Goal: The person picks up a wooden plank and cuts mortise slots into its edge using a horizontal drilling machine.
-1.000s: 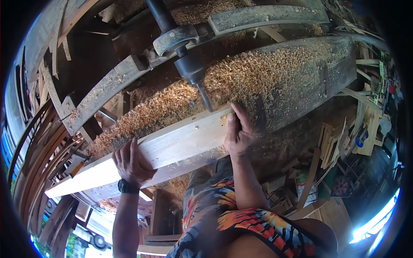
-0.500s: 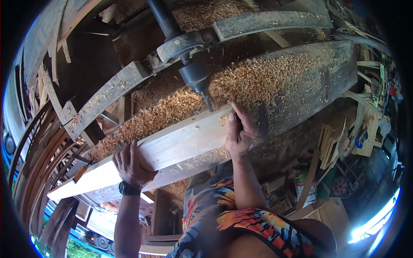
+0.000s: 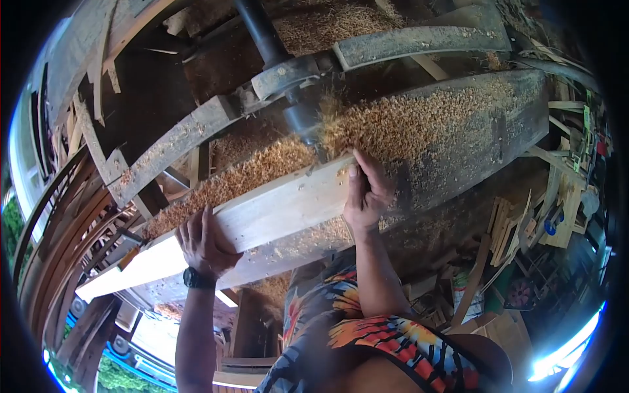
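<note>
A long pale wooden board (image 3: 282, 200) stands on edge across a shaving-covered work table (image 3: 452, 177). My left hand (image 3: 206, 245), with a dark watch at the wrist, is closed over the board's middle, fingers across its top edge. At the board's right end, my right hand (image 3: 368, 196) grips it, thumb on the near face and a finger over the top corner. Just beyond that end hangs a drill chuck (image 3: 301, 121), blurred, with chips flying beside it. Its bit (image 3: 321, 154) meets the board's top edge; the tip is hidden.
Brown wood shavings (image 3: 406, 124) heap behind the board. A curved wooden beam (image 3: 419, 47) runs past the drill's dark shaft (image 3: 262, 33). Curved wood strips (image 3: 59, 223) stack at the left. Scrap sticks (image 3: 504, 229) lie at the right.
The chuck has become blurred, and chips now spray beside it. The bit sits lower against the board's edge. Both hands keep their hold; the view has shifted slightly.
</note>
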Tool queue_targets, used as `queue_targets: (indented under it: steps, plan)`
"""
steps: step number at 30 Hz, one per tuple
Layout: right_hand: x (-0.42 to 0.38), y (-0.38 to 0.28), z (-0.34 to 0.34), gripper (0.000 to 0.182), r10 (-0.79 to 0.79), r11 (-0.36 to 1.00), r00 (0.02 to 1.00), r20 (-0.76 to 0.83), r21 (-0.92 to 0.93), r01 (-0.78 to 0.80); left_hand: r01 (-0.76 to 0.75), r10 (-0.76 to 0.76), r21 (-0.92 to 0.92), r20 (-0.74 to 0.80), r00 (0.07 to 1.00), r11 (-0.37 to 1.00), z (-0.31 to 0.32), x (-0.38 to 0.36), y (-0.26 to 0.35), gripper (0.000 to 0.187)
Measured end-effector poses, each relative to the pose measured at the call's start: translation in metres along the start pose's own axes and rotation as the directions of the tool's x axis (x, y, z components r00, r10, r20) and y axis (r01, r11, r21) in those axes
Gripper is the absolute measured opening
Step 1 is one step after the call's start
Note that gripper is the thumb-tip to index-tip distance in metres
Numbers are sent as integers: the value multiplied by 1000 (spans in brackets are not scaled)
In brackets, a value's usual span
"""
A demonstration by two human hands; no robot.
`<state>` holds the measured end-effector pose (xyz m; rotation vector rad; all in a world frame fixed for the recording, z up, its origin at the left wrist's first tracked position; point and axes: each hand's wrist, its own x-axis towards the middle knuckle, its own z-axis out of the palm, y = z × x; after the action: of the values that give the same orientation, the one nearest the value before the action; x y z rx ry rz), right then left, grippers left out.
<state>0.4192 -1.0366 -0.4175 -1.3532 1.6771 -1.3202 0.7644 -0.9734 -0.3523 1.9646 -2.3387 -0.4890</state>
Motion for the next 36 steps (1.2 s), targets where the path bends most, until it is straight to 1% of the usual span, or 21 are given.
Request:
queue_targets:
  steps: [2, 3, 6, 7, 11, 14, 15, 18, 19, 22, 25, 28, 31, 34, 36]
  plan:
    - [2, 1, 1, 27, -10, 1000, 1000, 0, -15, 10, -3, 3, -22, -20, 1000, 1000, 0, 3, 2, 121]
    - [4, -1, 1, 27, -22, 1000, 1000, -9, -9, 22, 2, -2, -23, -6, 1000, 1000, -1, 2, 2, 125]
    - [4, -1, 2, 27, -28, 999, 1000, -2, -24, 28, 9, -9, 18, -23, 1000, 1000, 0, 0, 4, 128]
    - [3, -1, 3, 28, -6, 1000, 1000, -4, -14, 6, 2, -2, 16, -29, 1000, 1000, 0, 0, 4, 126]
    - [0, 7, 2, 27, -15, 999, 1000, -7, -52, 14, -53, 53, 7, -91, 994, 999, 2, 0, 6, 123]
    - [-7, 8, -2, 28, -21, 1000, 999, -24, -13, 20, -76, 77, 19, -97, 992, 997, 4, -5, 8, 123]
    - [-13, 13, -5, 28, -64, 998, 997, -41, 16, 65, -80, 83, 30, -111, 990, 996, 8, -11, 8, 125]
    - [-45, 9, -30, 29, -18, 998, 999, -29, -53, 17, -62, 62, -14, -22, 998, 998, 10, -32, 16, 125]
    - [-54, 7, -36, 29, 10, 1000, 1000, -25, -11, -10, -61, 60, -37, -21, 998, 997, 10, -36, 20, 121]
    - [-66, 10, -42, 29, 45, 999, 999, -22, 22, -45, -97, 95, -33, -68, 993, 995, 10, -38, 26, 115]
    - [-64, 6, -43, 29, 57, 998, 998, -8, 5, -57, -85, 83, -56, -42, 996, 995, 9, -38, 27, 122]
    - [-62, -7, -47, 30, 90, 994, 996, 7, -71, -89, -67, 65, -45, -27, 997, 997, 6, -36, 28, 109]
    - [-63, 0, -45, 30, 80, 996, 997, -14, -37, -80, -83, 81, -38, -53, 995, 996, 9, -35, 27, 108]
    - [-60, -1, -46, 30, 74, 994, 997, -19, -75, -76, -73, 71, -35, -47, 996, 997, 8, -34, 28, 106]
    - [-58, 0, -45, 30, 96, 994, 995, -29, -51, -97, -63, 61, -35, -38, 997, 997, 8, -31, 31, 105]
